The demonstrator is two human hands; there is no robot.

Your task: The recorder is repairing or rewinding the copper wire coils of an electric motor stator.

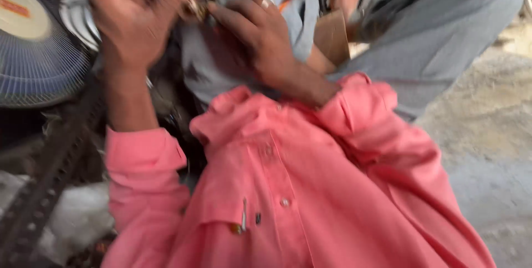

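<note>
Both hands work at a blurred metal part (195,3) held up near the chest. The left hand (130,16) curls around it; the right hand (260,35) pinches it with bent fingers. A steadier grip seems needed next.

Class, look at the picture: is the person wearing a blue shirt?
No, the shirt is pink, with buttons down its front.
</note>
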